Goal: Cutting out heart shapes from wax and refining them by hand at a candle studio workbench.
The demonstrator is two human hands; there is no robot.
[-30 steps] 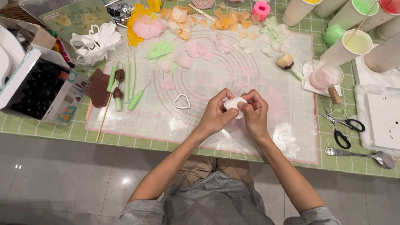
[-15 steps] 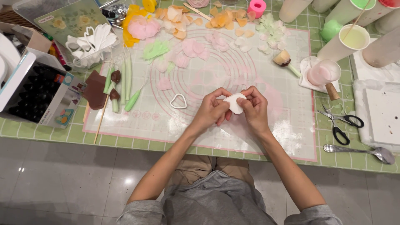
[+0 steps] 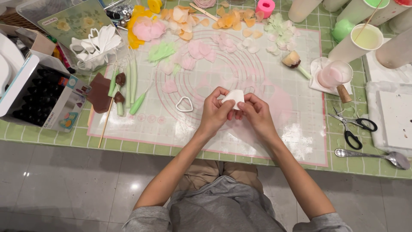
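Observation:
Both my hands meet over the middle of a translucent work mat (image 3: pixel 274 129) with pink ring markings. My left hand (image 3: pixel 215 112) and my right hand (image 3: pixel 256 115) pinch a small white petal-shaped piece (image 3: pixel 234 97) between their fingertips, held a little above the mat. A white petal-shaped cutter (image 3: pixel 185 104) lies on the mat just left of my left hand. Pink, orange and pale green petals (image 3: pixel 201 51) are spread across the mat's far half.
Green stems with brown buds (image 3: pixel 121 88) and a thin wooden stick (image 3: pixel 107 118) lie at left, beside a box of dark items (image 3: pixel 38 94). Scissors (image 3: pixel 354 129), a spoon (image 3: pixel 373 155), a white foam block (image 3: pixel 397 120) and tall cups (image 3: pixel 365 41) stand right.
My hands have lifted slightly and turned the white piece, which now shows more flatly between the fingertips. Nothing else on the table has moved.

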